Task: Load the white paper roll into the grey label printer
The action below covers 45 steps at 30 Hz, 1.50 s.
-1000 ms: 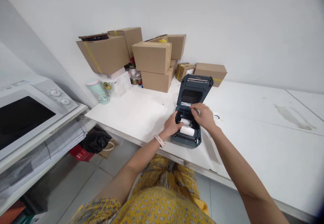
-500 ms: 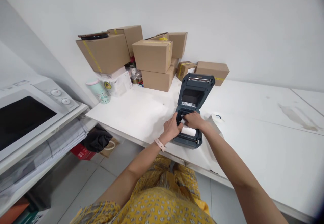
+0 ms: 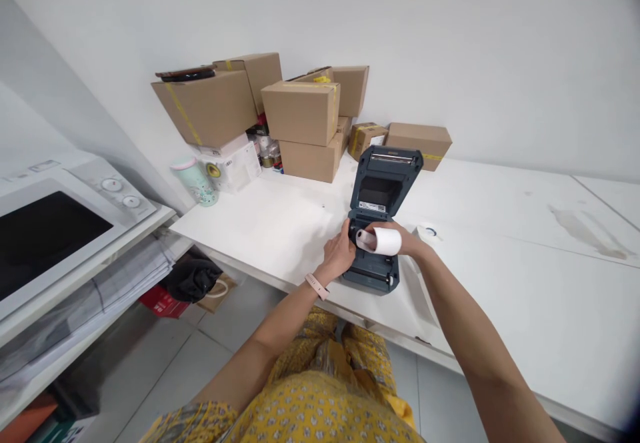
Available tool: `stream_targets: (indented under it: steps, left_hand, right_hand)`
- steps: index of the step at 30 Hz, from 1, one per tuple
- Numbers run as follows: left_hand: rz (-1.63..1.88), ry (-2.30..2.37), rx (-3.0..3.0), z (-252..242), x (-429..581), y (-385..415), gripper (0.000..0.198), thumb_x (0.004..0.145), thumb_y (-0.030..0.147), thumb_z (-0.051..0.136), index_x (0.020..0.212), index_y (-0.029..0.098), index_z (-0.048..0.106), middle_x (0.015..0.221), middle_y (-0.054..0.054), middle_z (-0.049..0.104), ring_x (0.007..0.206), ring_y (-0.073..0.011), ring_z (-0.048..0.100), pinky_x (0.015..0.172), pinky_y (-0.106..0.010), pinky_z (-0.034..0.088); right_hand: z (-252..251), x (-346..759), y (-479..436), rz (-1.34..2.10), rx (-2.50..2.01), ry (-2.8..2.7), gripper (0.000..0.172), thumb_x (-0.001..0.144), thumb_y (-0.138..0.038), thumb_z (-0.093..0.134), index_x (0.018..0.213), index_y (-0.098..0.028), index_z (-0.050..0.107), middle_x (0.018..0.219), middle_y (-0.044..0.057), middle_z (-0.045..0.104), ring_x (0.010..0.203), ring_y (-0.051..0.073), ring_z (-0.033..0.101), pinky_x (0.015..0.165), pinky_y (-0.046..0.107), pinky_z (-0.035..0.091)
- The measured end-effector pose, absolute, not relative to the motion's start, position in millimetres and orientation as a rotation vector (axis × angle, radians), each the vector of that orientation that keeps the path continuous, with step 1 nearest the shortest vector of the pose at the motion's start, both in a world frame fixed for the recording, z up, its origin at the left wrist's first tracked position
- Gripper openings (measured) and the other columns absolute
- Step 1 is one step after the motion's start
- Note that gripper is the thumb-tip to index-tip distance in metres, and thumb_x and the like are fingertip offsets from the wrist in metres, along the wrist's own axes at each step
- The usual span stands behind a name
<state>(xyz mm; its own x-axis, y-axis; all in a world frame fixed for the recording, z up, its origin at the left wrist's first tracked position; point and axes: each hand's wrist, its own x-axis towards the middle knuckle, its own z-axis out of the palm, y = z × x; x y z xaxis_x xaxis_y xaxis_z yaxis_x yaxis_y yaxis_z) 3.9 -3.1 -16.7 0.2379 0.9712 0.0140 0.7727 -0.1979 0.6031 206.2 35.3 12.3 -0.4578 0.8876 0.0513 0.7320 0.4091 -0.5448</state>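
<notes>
A dark grey label printer [image 3: 383, 189] stands with its lid up near the front edge of a white table [image 3: 500, 276]. My right hand [image 3: 407, 243] grips a white paper roll [image 3: 381, 241] and holds it just above the printer's open bay. My left hand [image 3: 339, 254], with a pale wristband, rests closed against the printer's left side, fingers pressed on its edge.
Several cardboard boxes [image 3: 300, 113] are stacked at the table's back left, with a mint cup [image 3: 193, 179] and small jars beside them. A small tape roll [image 3: 427, 232] lies right of the printer. A microwave [image 3: 60, 223] sits on a shelf at the left.
My right hand has lifted the white paper roll out of the printer bay, where it lay before. The left hand stays at the printer's left side.
</notes>
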Motion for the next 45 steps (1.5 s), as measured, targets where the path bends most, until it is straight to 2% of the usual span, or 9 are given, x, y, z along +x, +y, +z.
stream_targets:
  steps: [5,7,13,19,24,27,30,38,45]
  left_hand:
    - [0.563,1.626,2.027,-18.6,4.8,-4.2,0.066,0.094,0.019,0.037,0.158,0.018,0.019,0.131,-0.013,0.066,0.118,-0.0279,0.063,0.1,-0.042,0.046]
    - [0.567,1.631,2.027,-18.1,5.6,-4.4,0.064,0.094,0.019,0.037,0.157,0.017,0.022,0.13,-0.013,0.067,0.118,-0.0278,0.063,0.101,-0.042,0.046]
    - [0.543,1.673,1.988,-14.0,7.4,-4.8,0.062,0.094,0.019,0.041,0.155,0.021,0.028,0.13,-0.011,0.067,0.118,-0.0271,0.063,0.101,-0.041,0.045]
    - [0.539,1.684,2.004,-16.2,7.0,-4.8,0.06,0.096,0.02,0.039,0.155,0.021,0.029,0.128,-0.011,0.068,0.117,-0.0272,0.063,0.1,-0.041,0.045]
    - [0.538,1.684,2.01,-15.6,7.3,-5.2,0.058,0.096,0.021,0.037,0.154,0.021,0.031,0.126,-0.011,0.069,0.114,-0.0273,0.064,0.098,-0.041,0.046]
    - [0.533,1.702,2.005,-14.2,8.6,-5.0,0.058,0.096,0.021,0.038,0.153,0.021,0.033,0.127,-0.011,0.068,0.114,-0.0278,0.064,0.098,-0.042,0.046]
    - [0.531,1.704,2.011,-12.6,9.4,-5.1,0.058,0.095,0.019,0.038,0.153,0.021,0.034,0.126,-0.01,0.069,0.114,-0.0279,0.065,0.098,-0.042,0.046]
    - [0.54,1.699,1.992,-13.1,7.7,-5.3,0.057,0.096,0.02,0.04,0.152,0.023,0.034,0.129,-0.009,0.068,0.116,-0.0264,0.064,0.099,-0.04,0.046]
    - [0.57,1.695,1.982,-16.2,7.1,-4.5,0.057,0.095,0.02,0.039,0.152,0.023,0.036,0.128,-0.009,0.069,0.114,-0.0271,0.065,0.099,-0.041,0.046]
  right_hand:
    - [24.1,274.5,-5.1,0.914,-1.181,-1.753,0.05,0.072,-0.062,0.069,0.105,-0.024,0.063,0.103,0.009,0.073,0.089,0.027,0.069,0.083,0.041,0.056]
    - [16.5,309.3,-27.8,0.902,-1.159,-1.462,0.058,0.071,-0.065,0.069,0.115,-0.029,0.061,0.11,0.009,0.072,0.097,0.03,0.069,0.088,0.045,0.056]
    - [-55.2,358.8,-70.0,0.494,-1.774,-1.082,0.063,0.06,-0.06,0.073,0.111,-0.026,0.06,0.113,0.013,0.07,0.105,0.036,0.068,0.092,0.055,0.053]
    - [-107.3,344.6,-78.0,0.489,-1.999,-1.066,0.063,0.06,-0.057,0.074,0.111,-0.021,0.064,0.103,0.011,0.073,0.1,0.032,0.069,0.091,0.048,0.054]
    - [-83.3,353.5,-89.8,0.762,-1.845,-1.136,0.074,0.065,-0.056,0.077,0.131,-0.027,0.06,0.128,0.011,0.067,0.119,0.034,0.063,0.096,0.05,0.055]
    - [-51.2,358.6,-90.2,0.797,-1.673,-1.131,0.062,0.074,-0.055,0.073,0.13,-0.031,0.061,0.139,0.008,0.063,0.133,0.03,0.055,0.109,0.045,0.048]
    - [-29.5,361.3,-66.5,0.667,-1.707,-1.217,0.056,0.079,-0.053,0.069,0.129,-0.03,0.06,0.139,0.008,0.062,0.135,0.028,0.053,0.115,0.045,0.042]
    - [-35.4,363.5,34.3,0.69,-1.969,-1.764,0.081,0.057,-0.031,0.076,0.134,-0.023,0.052,0.134,0.012,0.063,0.12,0.035,0.061,0.102,0.045,0.047]
    - [-32.8,342.6,33.9,0.62,-2.144,-1.706,0.084,0.058,-0.045,0.077,0.132,-0.018,0.049,0.119,0.014,0.067,0.102,0.032,0.065,0.083,0.04,0.052]
